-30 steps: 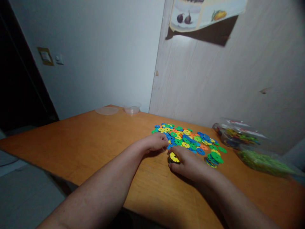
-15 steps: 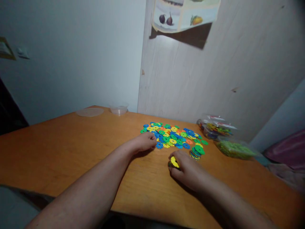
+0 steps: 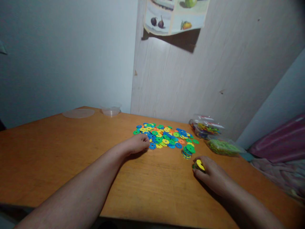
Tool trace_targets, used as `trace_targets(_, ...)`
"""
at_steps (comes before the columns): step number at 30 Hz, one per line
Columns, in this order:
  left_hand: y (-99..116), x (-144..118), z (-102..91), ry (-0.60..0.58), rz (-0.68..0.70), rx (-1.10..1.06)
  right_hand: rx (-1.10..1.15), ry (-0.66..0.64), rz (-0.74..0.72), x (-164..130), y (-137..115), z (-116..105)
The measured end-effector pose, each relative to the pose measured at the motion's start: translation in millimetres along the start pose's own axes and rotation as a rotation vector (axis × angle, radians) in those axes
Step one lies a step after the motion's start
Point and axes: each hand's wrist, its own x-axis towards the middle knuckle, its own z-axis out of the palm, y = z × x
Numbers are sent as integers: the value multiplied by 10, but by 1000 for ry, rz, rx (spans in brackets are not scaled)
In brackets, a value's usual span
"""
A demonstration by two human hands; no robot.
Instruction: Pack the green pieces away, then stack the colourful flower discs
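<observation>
Two bare forearms, sleeveless — no rings, no watch

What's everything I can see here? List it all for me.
plastic discs: many, blue, green, yellow, orange, scattered mid-table
disc stack: one, green on top, right of the scatter
yellow-topped disc stack: one, in the right hand
clear packs: several, holding coloured pieces, far right of table
clear bowl: one, far edge
clear lid: one, left of the bowl
fruit poster: one, on the wall
table: one, orange-brown wood
left hand: curled at the scatter's near edge
right hand: gripping the stack
</observation>
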Motion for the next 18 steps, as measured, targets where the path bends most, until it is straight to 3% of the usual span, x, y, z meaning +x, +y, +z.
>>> trace_targets(7,34,-31,-6,-2,-16,17,16,-8,20,196,151,-24)
trace_targets(18,58,-9,-39,-20,8,98,100,-24,69,185,165,-78)
